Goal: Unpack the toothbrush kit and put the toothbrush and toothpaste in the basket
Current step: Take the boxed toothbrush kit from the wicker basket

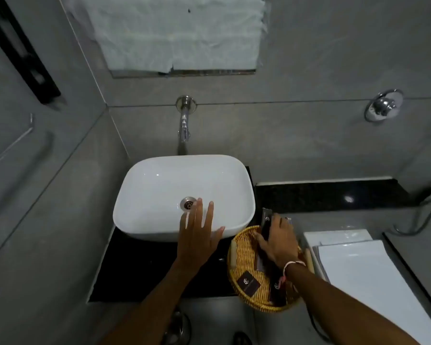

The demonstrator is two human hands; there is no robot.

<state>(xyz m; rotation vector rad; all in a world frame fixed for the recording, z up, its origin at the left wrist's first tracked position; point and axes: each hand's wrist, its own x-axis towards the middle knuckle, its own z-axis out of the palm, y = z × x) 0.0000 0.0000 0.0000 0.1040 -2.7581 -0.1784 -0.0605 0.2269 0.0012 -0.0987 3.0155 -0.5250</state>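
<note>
A round woven basket [244, 260] sits on the black counter to the right of the sink. My right hand [278, 241] is over the basket and grips a long dark toothbrush kit box [266, 224], whose top end sticks out past my fingers. Other dark packets lie in the basket: a small square one [248, 283] at the front and another [278, 288] partly hidden under my wrist. My left hand [198, 235] hovers with fingers spread over the front rim of the white sink [159, 185], holding nothing. No loose toothbrush or toothpaste is visible.
A chrome wall tap [184, 125] hangs above the sink. A white toilet tank and lid [358, 265] stand right of the basket. The black counter [144, 265] runs in front of the sink. A valve knob [383, 105] is on the right wall.
</note>
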